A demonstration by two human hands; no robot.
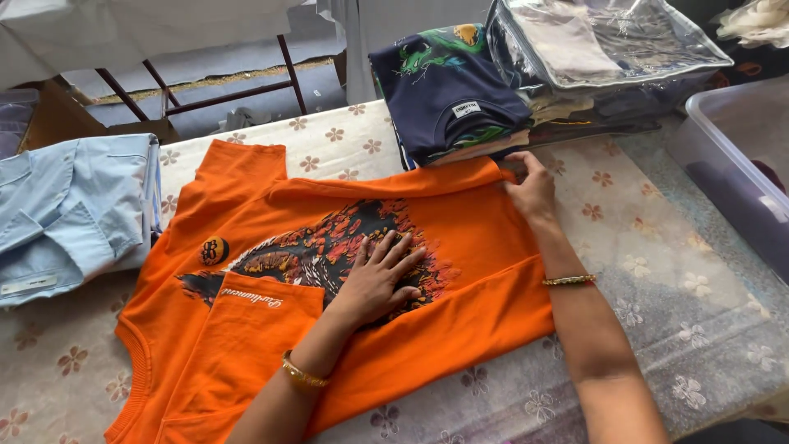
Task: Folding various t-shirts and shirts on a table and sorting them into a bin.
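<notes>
Head view had the left hand (pixel 376 279) lying flat on the orange T-shirt (pixel 460 238), its fingers (pixel 394 251) spread wide over the dark printed design and gripping nothing, only pressing. The right hand (pixel 532 191) was at the shirt's far edge, its fingers closed in a pinch on the folded hem, near the stack of folded dark shirts (pixel 448 94). The T-shirt lay spread across the flower-patterned tabletop (pixel 657 247), with one sleeve folded in over the print.

I judged that the fold could go crooked if the pinched edge were drawn while the flat palm slid, since the cloth looked loose under it. The hem also sat just beside the dark stack, so a tug might have caught that pile and shifted it.

Beyond that, a folded light blue shirt (pixel 74 210) lay at the left, a clear plastic bag of garments (pixel 600 37) rested on the stack, and a plastic bin (pixel 740 164) stood at the right, cut off by the frame. I could not make out the bin's contents, the shirt's lower edge ran out of view, and the right thumb was hidden.
</notes>
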